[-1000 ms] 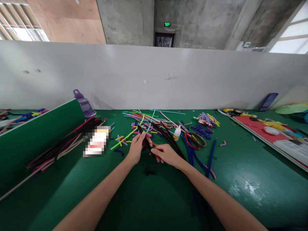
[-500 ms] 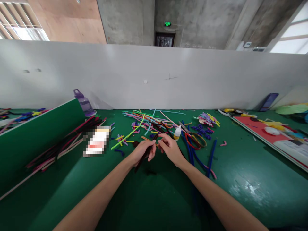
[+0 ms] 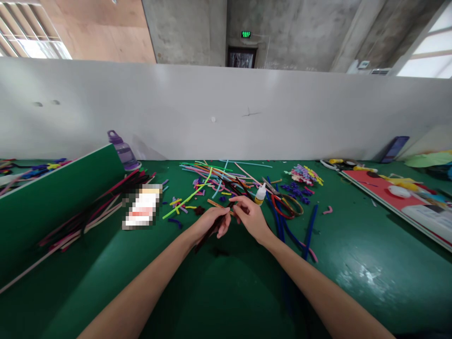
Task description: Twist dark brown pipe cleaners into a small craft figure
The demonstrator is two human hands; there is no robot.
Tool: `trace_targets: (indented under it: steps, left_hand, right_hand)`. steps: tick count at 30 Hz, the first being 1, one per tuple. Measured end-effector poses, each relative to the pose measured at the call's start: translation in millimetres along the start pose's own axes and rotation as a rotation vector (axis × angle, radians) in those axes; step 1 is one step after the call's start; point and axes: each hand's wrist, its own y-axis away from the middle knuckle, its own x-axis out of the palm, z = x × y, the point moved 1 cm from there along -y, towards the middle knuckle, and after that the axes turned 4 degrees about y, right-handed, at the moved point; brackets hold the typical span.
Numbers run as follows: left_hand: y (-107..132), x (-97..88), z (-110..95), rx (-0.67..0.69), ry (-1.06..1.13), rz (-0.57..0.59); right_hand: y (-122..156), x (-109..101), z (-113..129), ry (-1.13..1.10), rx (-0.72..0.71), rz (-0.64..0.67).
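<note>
My left hand [image 3: 216,220] is closed around a dark brown pipe cleaner [image 3: 204,240], whose lower end sticks out below the palm. At its upper end, my right hand [image 3: 249,214] pinches with thumb and index finger, close to my left fingertips. A small dark brown fuzzy piece [image 3: 199,210] lies just left of my hands. Behind them spreads a pile of coloured pipe cleaners [image 3: 215,173]. A white glue bottle [image 3: 261,193] stands beyond my right hand, and scissors with red handles [image 3: 284,207] lie to its right.
Blue pipe cleaners [image 3: 310,230] lie on the green table [image 3: 353,282] at right, near a heap of pastel twisted pieces [image 3: 304,174]. A green board [image 3: 63,197] stands at left beside a purple bottle [image 3: 123,151]. A white partition [image 3: 183,113] closes the back.
My right fingers have moved in against the pipe cleaner's upper end. The left hand has shifted slightly, and the dark fuzzy piece beside it shows more fully.
</note>
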Motion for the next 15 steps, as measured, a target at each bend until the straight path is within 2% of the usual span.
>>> trace_targets:
  steps: [15]
  left_hand:
    - [-0.3,0.1,1.0,-0.049,-0.025,-0.031]
  right_hand:
    - [0.7,3.3,0.6,-0.016,0.020,0.049]
